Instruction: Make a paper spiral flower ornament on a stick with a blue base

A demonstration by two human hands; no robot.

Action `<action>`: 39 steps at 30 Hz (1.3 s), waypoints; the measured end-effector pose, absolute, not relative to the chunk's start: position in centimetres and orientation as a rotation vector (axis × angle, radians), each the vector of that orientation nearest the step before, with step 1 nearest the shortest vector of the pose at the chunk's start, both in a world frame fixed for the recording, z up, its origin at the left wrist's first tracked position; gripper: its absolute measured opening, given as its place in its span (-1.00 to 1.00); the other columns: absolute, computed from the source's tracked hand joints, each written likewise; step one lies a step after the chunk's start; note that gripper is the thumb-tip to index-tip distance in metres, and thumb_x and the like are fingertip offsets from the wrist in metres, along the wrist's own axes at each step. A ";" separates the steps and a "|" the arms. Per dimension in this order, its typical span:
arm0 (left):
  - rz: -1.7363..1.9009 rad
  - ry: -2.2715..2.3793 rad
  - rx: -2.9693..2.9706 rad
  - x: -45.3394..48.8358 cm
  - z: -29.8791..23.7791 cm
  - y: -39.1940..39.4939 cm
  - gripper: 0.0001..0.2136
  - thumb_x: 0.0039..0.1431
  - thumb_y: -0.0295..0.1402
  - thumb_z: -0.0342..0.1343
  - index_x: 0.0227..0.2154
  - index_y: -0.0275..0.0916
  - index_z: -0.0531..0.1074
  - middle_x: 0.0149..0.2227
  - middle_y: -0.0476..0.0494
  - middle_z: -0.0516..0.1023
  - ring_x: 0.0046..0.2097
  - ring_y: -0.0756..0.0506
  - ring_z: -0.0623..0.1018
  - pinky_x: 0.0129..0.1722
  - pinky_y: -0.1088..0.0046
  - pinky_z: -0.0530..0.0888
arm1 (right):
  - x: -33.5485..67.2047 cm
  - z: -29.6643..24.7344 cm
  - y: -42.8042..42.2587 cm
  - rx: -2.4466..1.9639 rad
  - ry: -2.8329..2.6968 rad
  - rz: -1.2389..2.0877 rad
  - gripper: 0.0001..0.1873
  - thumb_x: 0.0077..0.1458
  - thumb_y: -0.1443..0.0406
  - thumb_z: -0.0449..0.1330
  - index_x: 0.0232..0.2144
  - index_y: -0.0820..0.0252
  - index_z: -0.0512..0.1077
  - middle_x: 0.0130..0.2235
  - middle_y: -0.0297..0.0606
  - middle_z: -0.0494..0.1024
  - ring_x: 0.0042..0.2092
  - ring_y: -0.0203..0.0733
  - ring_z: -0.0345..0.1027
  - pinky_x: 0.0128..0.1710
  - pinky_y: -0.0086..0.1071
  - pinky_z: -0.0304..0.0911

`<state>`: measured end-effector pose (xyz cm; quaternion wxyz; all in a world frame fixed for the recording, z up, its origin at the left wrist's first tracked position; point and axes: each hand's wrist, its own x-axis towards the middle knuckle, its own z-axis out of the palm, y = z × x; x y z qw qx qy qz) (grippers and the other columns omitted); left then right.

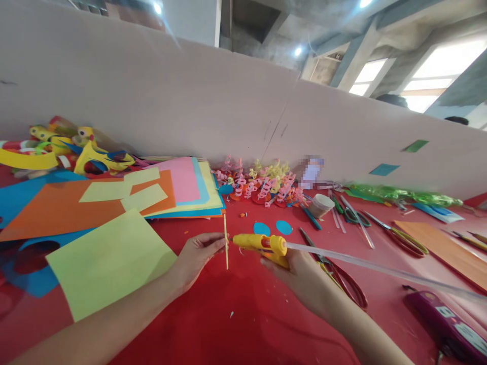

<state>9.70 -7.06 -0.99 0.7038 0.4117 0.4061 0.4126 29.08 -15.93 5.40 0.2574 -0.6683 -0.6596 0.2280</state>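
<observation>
Between the thumb and fingers of my left hand (200, 253) a thin pale-yellow paper strip (227, 256) stands upright, seen nearly edge-on. My right hand (294, 271) grips a yellow hot glue gun (258, 242). Its nozzle points left and is at the strip, close to my left fingertips; whether it touches cannot be made out. A long clear glue stick (361, 261) sticks out of the gun's back toward the right. Two blue paper circles (284, 227) lie just beyond the gun. Scissors (342, 284) with red and yellow handles lie partly behind my right hand.
Stacked coloured paper (186, 187) and a loose yellow-green sheet (110, 263) cover the left. Curled paper pieces (262, 185) lie along the white partition (171, 101). Rightward are a small white tub (321, 205), more scissors (403, 238), orange paper (445, 243) and a purple object (445, 324).
</observation>
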 end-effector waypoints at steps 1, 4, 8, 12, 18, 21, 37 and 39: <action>0.913 0.907 0.918 9.7 -1.0 -7.0 -0.77 -0.26 -0.33 0.35 -0.43 -0.22 0.60 -0.37 -0.12 0.63 -0.30 -0.06 0.53 -0.15 0.37 0.42 | 29.1 5.4 -15.9 -1.800 -1.797 0.620 -0.81 0.04 0.19 0.08 -0.44 0.17 0.41 -0.44 -0.27 0.48 -0.41 -0.15 0.35 -0.52 -0.42 0.16; 0.910 0.904 0.916 9.7 -1.1 -7.0 -0.77 -0.27 -0.32 0.35 -0.44 -0.21 0.60 -0.37 -0.11 0.63 -0.30 -0.05 0.53 -0.16 0.39 0.42 | 29.0 5.5 -15.9 -1.800 -1.807 0.612 -0.82 0.04 0.21 0.08 -0.41 0.18 0.42 -0.41 -0.25 0.48 -0.38 -0.13 0.37 -0.48 -0.40 0.19; 0.909 0.899 0.905 9.7 -0.9 -7.1 -0.75 -0.31 -0.30 0.37 -0.45 -0.21 0.60 -0.38 -0.10 0.63 -0.32 -0.04 0.53 -0.17 0.40 0.43 | 29.0 5.2 -15.8 -1.792 -1.821 0.588 -0.83 0.03 0.24 0.09 -0.36 0.17 0.43 -0.43 -0.26 0.48 -0.36 -0.11 0.38 -0.46 -0.40 0.21; 0.908 0.908 0.906 9.8 -0.7 -7.1 -0.73 -0.33 -0.28 0.37 -0.45 -0.22 0.60 -0.36 -0.12 0.64 -0.29 -0.07 0.54 -0.13 0.36 0.43 | 29.0 4.9 -15.7 -1.759 -1.819 0.578 -0.82 0.03 0.27 0.09 -0.31 0.15 0.43 -0.41 -0.27 0.48 -0.33 -0.11 0.38 -0.41 -0.38 0.23; 0.900 0.903 0.951 9.7 -1.0 -7.0 -0.74 -0.28 -0.28 0.35 -0.42 -0.23 0.59 -0.35 -0.16 0.64 -0.28 -0.09 0.55 -0.13 0.33 0.44 | 29.0 5.2 -15.6 -1.787 -1.846 0.599 -0.82 0.04 0.25 0.08 -0.33 0.18 0.43 -0.43 -0.25 0.47 -0.36 -0.11 0.37 -0.44 -0.37 0.23; 0.898 0.897 0.935 9.7 -1.2 -6.9 -0.76 -0.28 -0.30 0.35 -0.43 -0.21 0.60 -0.36 -0.13 0.64 -0.28 -0.07 0.55 -0.13 0.36 0.44 | 29.0 5.4 -15.5 -1.770 -1.838 0.585 -0.84 0.02 0.28 0.09 -0.32 0.17 0.43 -0.40 -0.25 0.48 -0.33 -0.11 0.38 -0.41 -0.37 0.24; 0.886 0.877 0.889 9.7 -1.0 -7.0 -0.75 -0.33 -0.29 0.38 -0.45 -0.19 0.60 -0.39 -0.06 0.64 -0.30 -0.02 0.53 -0.16 0.46 0.44 | 29.0 6.0 -15.5 -1.782 -1.874 0.580 -0.88 0.04 0.27 0.08 -0.40 0.16 0.40 -0.45 -0.28 0.46 -0.37 -0.14 0.38 -0.45 -0.39 0.23; 0.887 0.878 0.887 9.7 -1.1 -7.0 -0.75 -0.32 -0.29 0.38 -0.45 -0.19 0.60 -0.39 -0.06 0.64 -0.30 -0.02 0.53 -0.16 0.46 0.44 | 28.9 6.1 -15.6 -1.775 -1.882 0.575 -0.89 0.04 0.28 0.08 -0.41 0.16 0.40 -0.45 -0.28 0.46 -0.36 -0.14 0.38 -0.45 -0.40 0.24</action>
